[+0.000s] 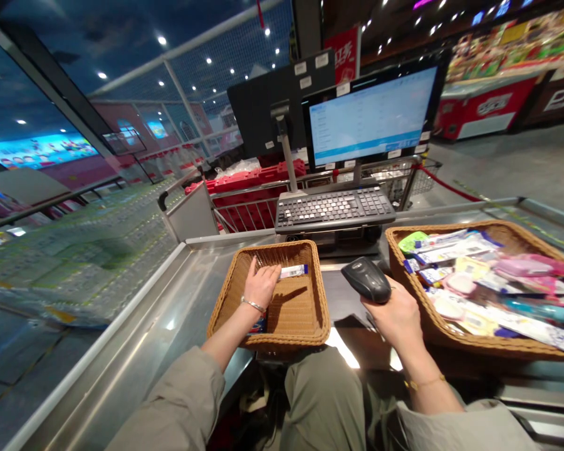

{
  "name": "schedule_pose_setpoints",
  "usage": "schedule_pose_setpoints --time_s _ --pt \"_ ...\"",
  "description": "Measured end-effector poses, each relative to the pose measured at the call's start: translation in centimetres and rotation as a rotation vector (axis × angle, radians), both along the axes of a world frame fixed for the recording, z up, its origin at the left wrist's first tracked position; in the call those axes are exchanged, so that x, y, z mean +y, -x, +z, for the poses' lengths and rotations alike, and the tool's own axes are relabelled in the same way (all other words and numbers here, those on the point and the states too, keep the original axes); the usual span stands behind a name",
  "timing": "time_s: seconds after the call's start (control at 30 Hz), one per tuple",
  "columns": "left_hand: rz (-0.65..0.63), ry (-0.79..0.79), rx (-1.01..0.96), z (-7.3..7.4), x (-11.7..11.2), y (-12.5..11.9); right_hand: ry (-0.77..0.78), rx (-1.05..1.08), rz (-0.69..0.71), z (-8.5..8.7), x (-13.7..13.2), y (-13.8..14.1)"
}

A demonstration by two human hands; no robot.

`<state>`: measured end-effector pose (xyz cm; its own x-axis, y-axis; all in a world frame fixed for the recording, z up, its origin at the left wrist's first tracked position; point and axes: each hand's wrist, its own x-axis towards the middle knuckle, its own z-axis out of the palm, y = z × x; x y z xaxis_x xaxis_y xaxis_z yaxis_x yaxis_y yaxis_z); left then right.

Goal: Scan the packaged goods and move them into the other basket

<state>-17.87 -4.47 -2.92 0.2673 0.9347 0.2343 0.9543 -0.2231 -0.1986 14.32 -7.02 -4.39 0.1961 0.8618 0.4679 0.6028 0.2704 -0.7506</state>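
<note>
My left hand [260, 287] reaches into a brown wicker basket [320, 313]. Its fingers are bent around the left end of a slim white packet with purple ends [294, 271], near the back wall. Something dark blue [260, 324] lies partly hidden under my left wrist, at the front of that basket. In my right hand [401, 313] is a black barcode scanner [367, 279], gripped by its handle and held between the two baskets, its head pointing left.
A second wicker basket [395, 241] at the right holds many packaged items. Behind the metal counter [169, 313] stand a keyboard [333, 210], a lit monitor [371, 119] and a dark screen back [258, 113]. Red crates [254, 178] and a trolley lie beyond.
</note>
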Motion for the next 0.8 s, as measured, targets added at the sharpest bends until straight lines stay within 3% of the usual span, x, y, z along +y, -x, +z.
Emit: schedule_pose_setpoints --time_s 0.33,0.5,0.8 --pt "0.007 -0.235 -0.125 1.5 0.6 -2.3 -0.114 -0.027 -0.026 -1.6 0.5 0.0" --pt "-0.048 -0.316 -0.138 2.4 1.1 -4.0 -0.188 -0.151 -0.042 -1.4 0.3 0.1" --pt "-0.127 -0.360 -0.196 2.0 2.2 -7.1 -0.256 -0.292 -0.107 -1.2 -0.2 0.1"
